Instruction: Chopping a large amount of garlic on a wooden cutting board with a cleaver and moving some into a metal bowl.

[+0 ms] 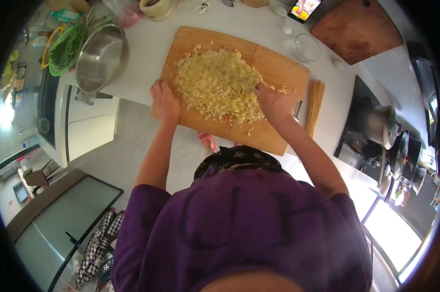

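A large wooden cutting board point(274, 133) lies tilted in view on the counter, its near edge overhanging towards the body. A wide pile of finely chopped pale yellow food point(216, 87) covers its middle, with crumbs scattered around. My left hand point(166, 102) grips the board's left edge with curled fingers. My right hand point(276, 104) is a fist at the pile's right side. It seems closed on a thin utensil, possibly a knife, whose blurred greyish part reaches over the food; its shape cannot be made out. A metal piece point(297, 110) shows at the board's right edge.
At left are a steel basin point(99, 60) and a green basket of herbs point(65, 51). A stone mortar point(156, 8) stands behind. To the right are a straw brush point(315, 106), a glass bowl point(307, 47), a brown board point(356, 31) and a pot point(382, 126) on the cooktop.
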Available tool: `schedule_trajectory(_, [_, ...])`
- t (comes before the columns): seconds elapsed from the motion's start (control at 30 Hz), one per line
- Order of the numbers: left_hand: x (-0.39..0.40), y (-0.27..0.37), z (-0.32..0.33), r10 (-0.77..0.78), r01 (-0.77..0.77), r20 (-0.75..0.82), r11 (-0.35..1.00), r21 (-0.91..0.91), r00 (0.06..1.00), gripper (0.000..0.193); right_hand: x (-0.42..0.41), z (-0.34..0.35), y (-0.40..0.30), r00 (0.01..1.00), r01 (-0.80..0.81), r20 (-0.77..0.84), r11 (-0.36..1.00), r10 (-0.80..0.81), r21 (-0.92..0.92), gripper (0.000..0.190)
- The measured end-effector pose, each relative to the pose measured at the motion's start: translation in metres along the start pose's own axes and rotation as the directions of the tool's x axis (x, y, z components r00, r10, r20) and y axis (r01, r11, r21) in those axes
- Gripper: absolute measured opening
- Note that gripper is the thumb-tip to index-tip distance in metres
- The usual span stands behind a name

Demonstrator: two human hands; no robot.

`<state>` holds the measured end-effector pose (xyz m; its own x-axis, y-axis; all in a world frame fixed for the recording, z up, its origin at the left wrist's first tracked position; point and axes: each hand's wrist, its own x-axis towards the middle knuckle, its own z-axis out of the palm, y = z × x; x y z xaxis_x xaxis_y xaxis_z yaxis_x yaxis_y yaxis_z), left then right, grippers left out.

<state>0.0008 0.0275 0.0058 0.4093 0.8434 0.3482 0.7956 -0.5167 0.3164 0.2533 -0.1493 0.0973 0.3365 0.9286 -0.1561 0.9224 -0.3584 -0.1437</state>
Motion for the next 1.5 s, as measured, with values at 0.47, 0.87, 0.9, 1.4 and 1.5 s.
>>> schedule_trajectory(0.47, [0.002, -0.004, 0.0, -0.003, 0.004, 0.032, 1.0, -0.012, 0.999, 0.042, -0.064, 0.012, 0.064, 0.839, -0.522, -0.008, 0.81, 0.544, 0.266, 0.037])
schedule_trajectory(0.87, [0.002, -0.002, -0.002, 0.021, -0.021, 0.018, 1.0, -0.002, 1.0, 0.038, -0.019, 0.027, -0.013, 0.866, -0.491, 0.198, 0.701, 0.46, 0.517, 0.035])
schedule_trajectory(0.9, [0.001, -0.001, -0.002, 0.026, -0.026, 0.017, 1.0, -0.006, 1.0, 0.036, -0.015, 0.031, -0.013, 0.898, -0.418, 0.134, 0.721, 0.418, 0.553, 0.034])
schedule_trajectory(1.4, [0.001, -0.005, 0.0, -0.021, 0.022, 0.045, 0.999, -0.036, 0.999, 0.041, 0.014, 0.012, 0.0, 0.959, -0.148, -0.213, 0.97, 0.189, 0.195, 0.033])
schedule_trajectory(1.5, [0.001, -0.005, -0.002, -0.023, 0.025, 0.055, 0.999, -0.026, 0.998, 0.039, 0.043, 0.01, 0.028, 0.955, -0.235, -0.125, 0.944, 0.269, 0.232, 0.033])
